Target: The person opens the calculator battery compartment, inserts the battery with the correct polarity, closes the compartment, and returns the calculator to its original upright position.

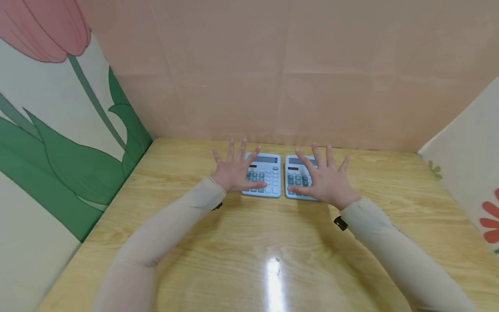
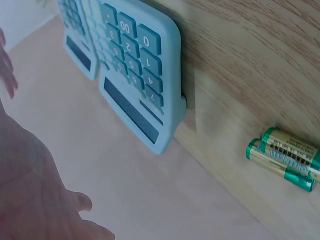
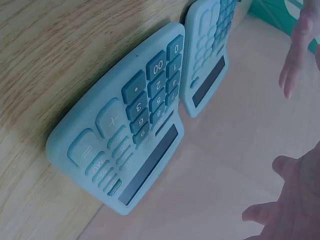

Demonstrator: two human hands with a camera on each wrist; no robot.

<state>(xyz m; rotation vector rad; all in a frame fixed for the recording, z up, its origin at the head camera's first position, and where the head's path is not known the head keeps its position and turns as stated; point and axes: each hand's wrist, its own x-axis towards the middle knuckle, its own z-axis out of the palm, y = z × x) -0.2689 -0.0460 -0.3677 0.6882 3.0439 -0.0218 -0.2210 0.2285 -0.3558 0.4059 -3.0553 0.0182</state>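
Note:
Two light blue calculators lie side by side near the back of the wooden table, a narrow gap between them. My left hand (image 1: 231,173) hovers over the left part of the left calculator (image 1: 275,177), fingers straight and spread. Likewise spread, my right hand (image 1: 330,182) is above the right calculator (image 1: 296,175) and hides its right part. Neither hand holds anything. In the left wrist view, green and gold batteries (image 2: 292,150) lie together on the table beside a calculator (image 2: 145,60); I cannot make them out in the head view.
A plain pinkish backdrop (image 1: 280,86) rises behind the table (image 1: 218,260). At the left stands a panel (image 1: 50,143) with a tulip picture, at the right a white panel (image 1: 468,151) with flowers. A small dark device (image 1: 341,223) sits at the right wrist.

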